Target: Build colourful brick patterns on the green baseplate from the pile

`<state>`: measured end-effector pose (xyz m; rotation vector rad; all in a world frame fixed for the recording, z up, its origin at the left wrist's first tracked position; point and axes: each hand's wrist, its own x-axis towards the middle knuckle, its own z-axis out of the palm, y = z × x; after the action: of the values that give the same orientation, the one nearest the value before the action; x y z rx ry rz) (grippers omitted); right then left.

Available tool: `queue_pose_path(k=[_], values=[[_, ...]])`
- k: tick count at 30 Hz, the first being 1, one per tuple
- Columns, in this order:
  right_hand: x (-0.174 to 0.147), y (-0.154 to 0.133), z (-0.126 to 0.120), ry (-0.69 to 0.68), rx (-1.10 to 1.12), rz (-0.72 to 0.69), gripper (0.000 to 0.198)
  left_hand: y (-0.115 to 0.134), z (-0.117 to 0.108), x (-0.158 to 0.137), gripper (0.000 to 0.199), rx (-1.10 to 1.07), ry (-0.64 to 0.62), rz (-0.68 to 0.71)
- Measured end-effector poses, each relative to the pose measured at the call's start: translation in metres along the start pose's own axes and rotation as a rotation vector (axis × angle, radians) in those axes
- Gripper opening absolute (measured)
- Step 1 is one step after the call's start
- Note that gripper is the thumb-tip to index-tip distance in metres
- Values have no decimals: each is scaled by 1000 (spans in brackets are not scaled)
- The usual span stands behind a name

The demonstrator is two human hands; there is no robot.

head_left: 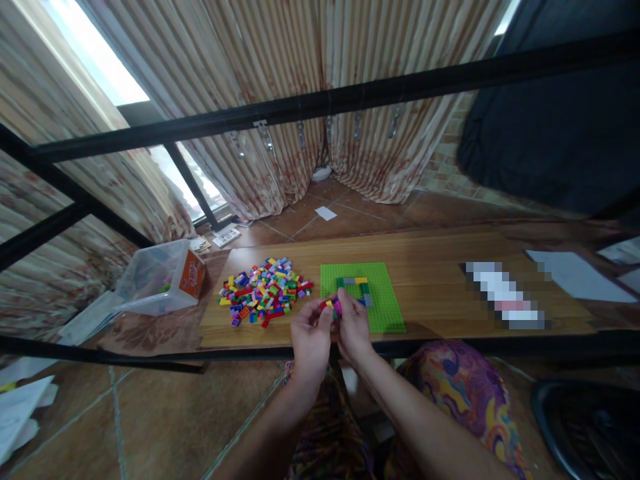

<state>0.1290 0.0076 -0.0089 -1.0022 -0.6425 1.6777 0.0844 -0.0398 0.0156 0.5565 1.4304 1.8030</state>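
Observation:
My left hand [311, 335] and my right hand [354, 328] meet over the near left edge of a green baseplate [389, 310]. Between their fingertips is a small cluster of toy bricks [336, 306], with magenta, yellow and red showing. Both hands are closed on it; the fingers hide part of it. Just beyond them, a frame of bricks [354, 281] in grey, yellow, green and blue is built on the baseplate. To the left of the baseplate lies a loose heap of many-coloured bricks [267, 288] on the wooden board.
A clear plastic tub [155, 277] with an orange label stands left of the wooden board [430, 267]. A blurred-out flat item [505, 295] lies on the right, near white paper [583, 273]. A dark metal bar [310, 103] crosses beyond the board.

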Motion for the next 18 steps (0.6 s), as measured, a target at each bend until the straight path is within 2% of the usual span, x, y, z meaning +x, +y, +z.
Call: queue_pose_path(k=[3, 6, 10, 18], values=[[0, -8, 1, -53, 133, 177, 38, 4, -1, 1, 27, -60, -34, -43], [1, -16, 2, -138, 212, 280, 36, 8, -5, 3, 28, -109, -66, -56], [2, -21, 2, -181, 233, 325, 33, 10, -13, 6, 29, -87, -71, -43], [1, -13, 1, -127, 193, 370, 34, 1, -11, 9, 28, 38, -24, 17]])
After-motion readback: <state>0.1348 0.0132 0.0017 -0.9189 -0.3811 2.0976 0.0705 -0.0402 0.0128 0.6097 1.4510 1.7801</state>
